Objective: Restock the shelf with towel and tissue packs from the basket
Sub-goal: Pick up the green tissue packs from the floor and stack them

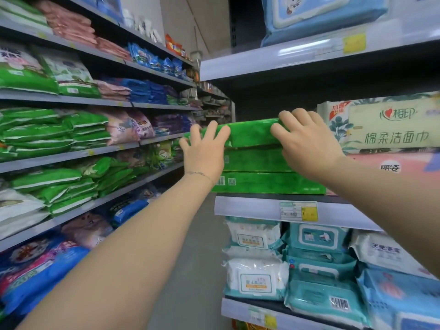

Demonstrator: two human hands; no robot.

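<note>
The top green pack [252, 132] is a flat, glossy, bright green soft pack with a faint mottled print. It lies lengthwise on a stack of two more of the same kind: a middle green pack [254, 160] and a bottom green pack [269, 183] that shows small white code labels near its left end. The stack stands at the left end of a grey shelf [250, 207] on the right side of the aisle.

The left hand [204, 148] lies flat against the top pack's left end, its fingers spread and nearly straight, with a thin bracelet [200, 174] at the wrist. The right hand [307, 141] grips the same pack further right, fingers curled over its upper edge and thumb on its front face.

Just beside the stack on the right, a cream facial towel pack [390, 125] sits on a pink pack [390, 167]. A price label [298, 211] hangs on the shelf edge. On the tier below lie white wet wipe packs [256, 236] and teal wet wipe packs [319, 236]. Across the aisle, the left shelving [71, 153] holds green, pink and blue bags.
</note>
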